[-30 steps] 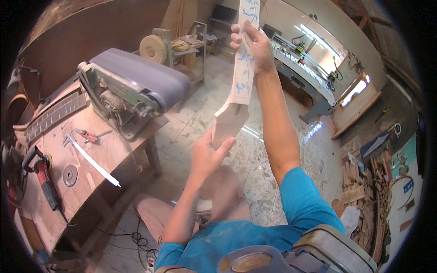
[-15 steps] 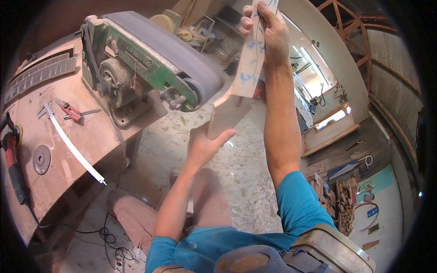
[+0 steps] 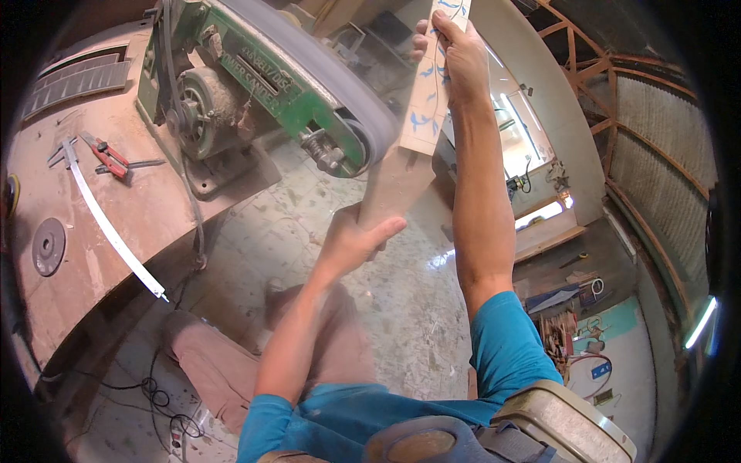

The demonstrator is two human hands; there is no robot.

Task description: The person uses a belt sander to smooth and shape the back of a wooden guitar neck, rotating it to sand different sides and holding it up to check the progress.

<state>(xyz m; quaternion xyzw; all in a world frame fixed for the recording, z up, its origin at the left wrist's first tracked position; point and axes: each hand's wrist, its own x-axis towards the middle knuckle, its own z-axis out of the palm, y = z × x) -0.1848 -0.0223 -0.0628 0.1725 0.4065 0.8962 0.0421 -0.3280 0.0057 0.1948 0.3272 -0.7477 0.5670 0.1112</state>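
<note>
On the bench (image 3: 147, 204) stands a sander (image 3: 262, 73); your left hand (image 3: 351, 241) clasps the wood (image 3: 421, 130) low, your right hand (image 3: 465, 60) higher.

The right arm (image 3: 485, 201) is stretched far forward, nearly straight; the right grip (image 3: 465, 65) is closed, its thumb (image 3: 450, 28) on top. The left grip (image 3: 351, 242), nearer to the body, is closed too, thumb pointing rightward.

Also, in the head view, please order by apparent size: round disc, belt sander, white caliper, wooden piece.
1. Belt sander
2. Wooden piece
3. White caliper and round disc: unranked; the caliper is longer, the disc broader.
</note>
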